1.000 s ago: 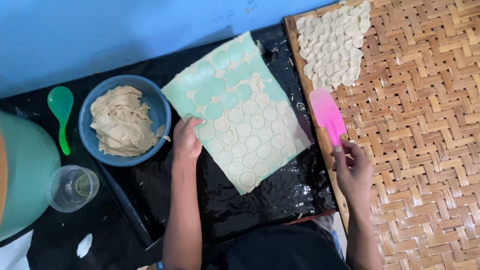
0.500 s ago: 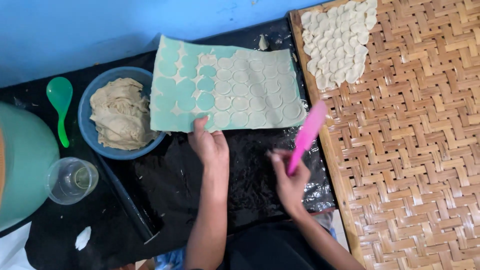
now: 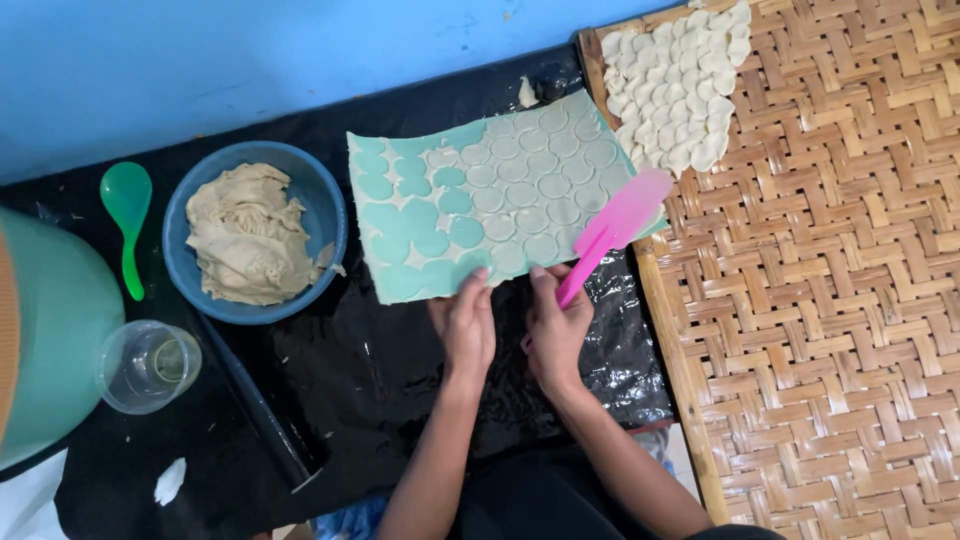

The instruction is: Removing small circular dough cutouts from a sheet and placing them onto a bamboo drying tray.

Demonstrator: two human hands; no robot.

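A teal mat covered with thin round dough discs lies on black plastic sheeting. My left hand rests its fingertips on the mat's near edge. Beside it, my right hand grips the handle of a pink spatula, whose blade lies over the mat's right end. A pile of cut dough discs sits on the woven bamboo tray at the upper right.
A blue bowl of dough scraps stands left of the mat. Further left are a green spoon, a clear plastic cup and a large teal container. A blue wall runs behind.
The mat has been turned to lie lengthwise. My right hand has carried the pink spatula from the tray's edge onto the mat, and my left hand has come to the mat's near edge.
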